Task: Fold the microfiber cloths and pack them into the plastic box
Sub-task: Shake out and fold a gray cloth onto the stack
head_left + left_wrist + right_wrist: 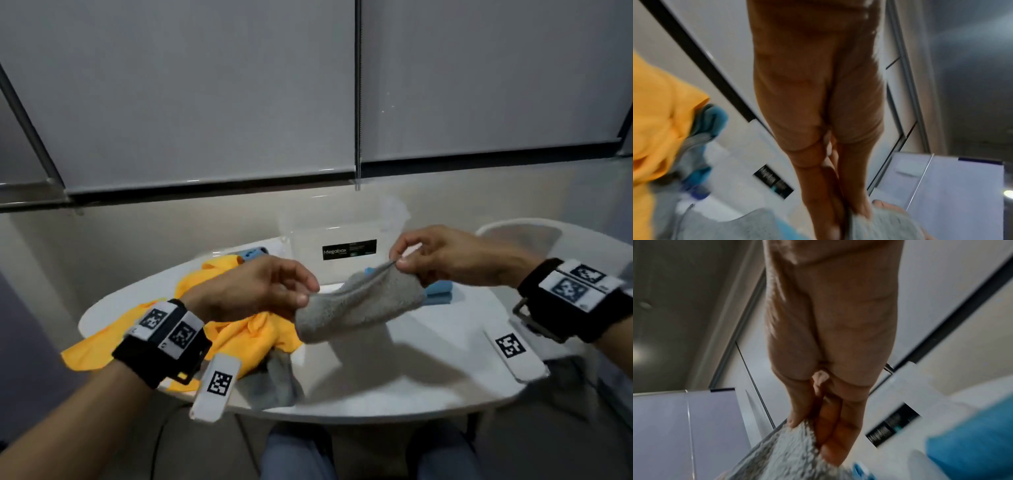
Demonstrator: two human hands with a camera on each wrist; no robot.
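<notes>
A grey microfiber cloth [359,301] hangs in the air above the white table [411,377], stretched between both hands. My left hand [305,294] pinches its left edge, and my right hand [399,262] pinches its upper right corner. The wrist views show the same grey cloth [885,227] [789,451] under the fingertips of the left hand [857,211] and the right hand [807,431]. Behind the cloth stands the clear plastic box [346,236] with a black label. A yellow cloth [246,332] lies crumpled at the left, another grey cloth [274,380] at the near edge, and blue cloths [440,291] beside the box.
A second blue cloth [251,253] lies behind the yellow one. A white chair back [513,226] stands at the far right of the table. Roller blinds cover the wall behind. My knees show below the table's front edge.
</notes>
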